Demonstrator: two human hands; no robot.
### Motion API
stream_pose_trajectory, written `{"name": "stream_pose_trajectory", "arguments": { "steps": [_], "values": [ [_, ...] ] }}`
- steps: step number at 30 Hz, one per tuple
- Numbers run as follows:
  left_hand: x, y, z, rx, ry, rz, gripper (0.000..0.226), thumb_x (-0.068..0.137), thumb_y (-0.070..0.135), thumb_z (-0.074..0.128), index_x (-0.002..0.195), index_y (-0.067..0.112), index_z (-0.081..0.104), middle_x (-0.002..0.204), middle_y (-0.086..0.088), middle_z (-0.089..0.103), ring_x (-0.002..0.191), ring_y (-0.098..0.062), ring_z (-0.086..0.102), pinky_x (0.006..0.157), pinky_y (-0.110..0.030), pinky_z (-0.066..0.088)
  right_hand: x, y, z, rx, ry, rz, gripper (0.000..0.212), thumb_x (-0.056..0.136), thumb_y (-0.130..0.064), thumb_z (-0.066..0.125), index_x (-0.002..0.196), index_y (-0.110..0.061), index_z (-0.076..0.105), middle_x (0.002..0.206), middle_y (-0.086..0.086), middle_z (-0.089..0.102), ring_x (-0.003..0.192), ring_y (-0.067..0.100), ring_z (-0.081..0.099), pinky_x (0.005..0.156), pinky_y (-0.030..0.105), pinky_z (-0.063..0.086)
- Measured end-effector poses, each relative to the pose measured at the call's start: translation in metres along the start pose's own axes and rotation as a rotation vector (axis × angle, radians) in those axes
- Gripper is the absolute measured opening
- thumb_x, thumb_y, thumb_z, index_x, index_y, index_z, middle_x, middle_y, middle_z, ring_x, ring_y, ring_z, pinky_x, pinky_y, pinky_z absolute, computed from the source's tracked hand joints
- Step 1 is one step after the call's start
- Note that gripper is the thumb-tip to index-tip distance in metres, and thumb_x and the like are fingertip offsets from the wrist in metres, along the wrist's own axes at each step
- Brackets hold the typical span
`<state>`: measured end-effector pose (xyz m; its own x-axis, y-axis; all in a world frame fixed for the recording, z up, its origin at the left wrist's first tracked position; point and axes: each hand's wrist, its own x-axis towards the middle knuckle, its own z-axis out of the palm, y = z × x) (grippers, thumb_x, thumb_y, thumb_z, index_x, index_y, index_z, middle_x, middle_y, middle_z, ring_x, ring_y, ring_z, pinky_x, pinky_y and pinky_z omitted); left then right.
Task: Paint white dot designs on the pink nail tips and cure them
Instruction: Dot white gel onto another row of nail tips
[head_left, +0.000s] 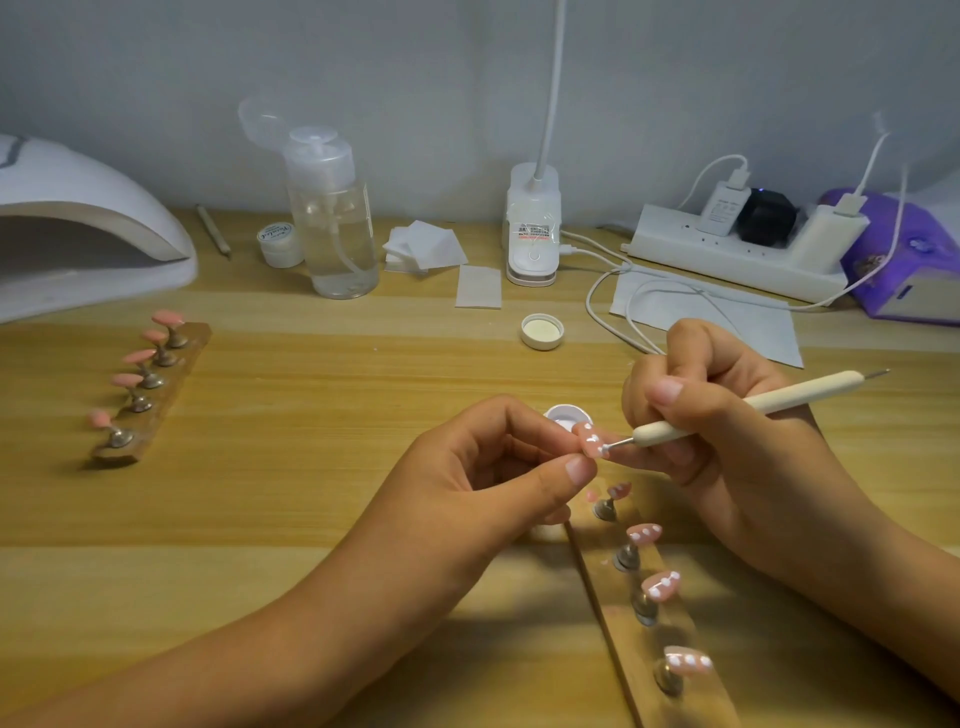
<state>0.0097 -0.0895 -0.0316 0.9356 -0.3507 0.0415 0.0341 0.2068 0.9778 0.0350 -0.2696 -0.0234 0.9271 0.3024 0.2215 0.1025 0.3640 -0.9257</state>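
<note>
I watch left hand (493, 467) pinching pink nail tip (589, 440), 4 o'clock from centre; right hand (753, 467) gripping dotting tool (800, 389), tip on nail. Risk: tremor drags tool, wet dots smear.

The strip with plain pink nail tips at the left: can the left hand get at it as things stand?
Probably yes, though not freely: the left hand pinches a dotted nail tip, which it would have to set down first. Only bare tabletop shows between the hand and the strip.
</note>
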Motion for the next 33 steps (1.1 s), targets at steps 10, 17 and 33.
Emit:
{"name": "stream_pose_trajectory", "arguments": {
  "steps": [10, 17, 33],
  "values": [
    [0.0001, -0.0002, 0.0002, 0.001, 0.001, -0.007, 0.008, 0.073, 0.016, 0.070, 0.073, 0.024, 0.071, 0.076, 0.004, 0.068, 0.069, -0.003, 0.061, 0.064, -0.015, 0.050, -0.0010, -0.0005, -0.0004, -0.006, -0.001, 0.001, 0.019, 0.074, -0.013, 0.061, 0.059, -0.021, 0.053, 0.055, -0.004, 0.050, 0.050, 0.004, 0.049, 0.057, 0.022, 0.054],
    [0.0000, 0.0002, 0.0003, 0.006, -0.003, -0.006, 0.007, 0.073, 0.016, 0.070, 0.075, 0.022, 0.072, 0.076, 0.004, 0.069, 0.070, -0.002, 0.061, 0.064, -0.015, 0.051, -0.0001, -0.0009, -0.0001, 0.022, 0.008, 0.008, 0.019, 0.076, -0.014, 0.061, 0.060, -0.020, 0.053, 0.056, -0.004, 0.051, 0.053, 0.004, 0.054, 0.057, 0.022, 0.056],
    [-0.0003, 0.0007, 0.0004, 0.018, -0.013, 0.007, 0.010, 0.072, 0.015, 0.070, 0.073, 0.024, 0.072, 0.070, 0.006, 0.066, 0.064, -0.004, 0.060, 0.063, -0.014, 0.049, 0.0009, 0.0002, 0.0009, 0.023, 0.028, 0.015, 0.020, 0.075, -0.014, 0.063, 0.059, -0.021, 0.053, 0.056, -0.002, 0.048, 0.051, 0.004, 0.051, 0.056, 0.021, 0.056]
  ]
}}
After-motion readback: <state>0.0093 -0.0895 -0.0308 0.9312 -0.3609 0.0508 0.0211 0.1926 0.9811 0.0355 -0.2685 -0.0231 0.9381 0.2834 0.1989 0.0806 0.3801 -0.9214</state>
